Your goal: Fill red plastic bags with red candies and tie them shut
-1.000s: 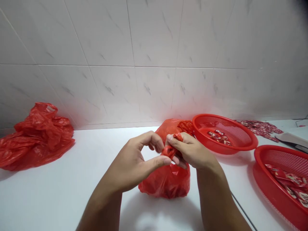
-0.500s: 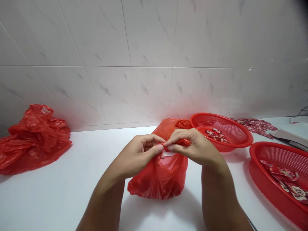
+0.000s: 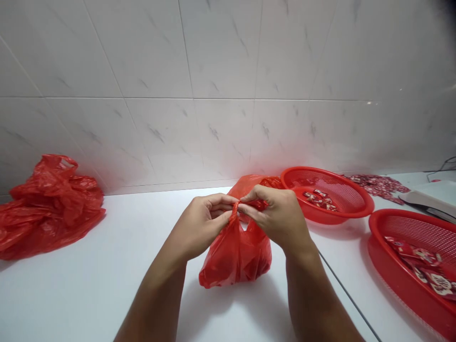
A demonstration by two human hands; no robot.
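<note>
A filled red plastic bag [image 3: 237, 261] is on the white table in front of me, its handles drawn up between my hands. My left hand [image 3: 206, 221] pinches a twisted handle at the top of the bag. Close against it, my right hand [image 3: 274, 211] grips the other handle, with a bit of red plastic bunched under the fingers. The fingertips of both hands meet over the bag's neck, and they partly hide the place where the handles cross. What the bag contains cannot be made out.
A crumpled heap of red bags [image 3: 57, 209] lies at the left. Another red bag [image 3: 249, 183] stands behind my hands. To the right are a red basket [image 3: 331, 218] with small packets, a larger red basket [image 3: 402, 280] with packets, scattered red packets [image 3: 377, 185] and a white tray [image 3: 434, 197].
The handles have been pulled up tighter, and the bag looks narrower and lifted slightly. My right hand has shifted left, closer to my left hand.
</note>
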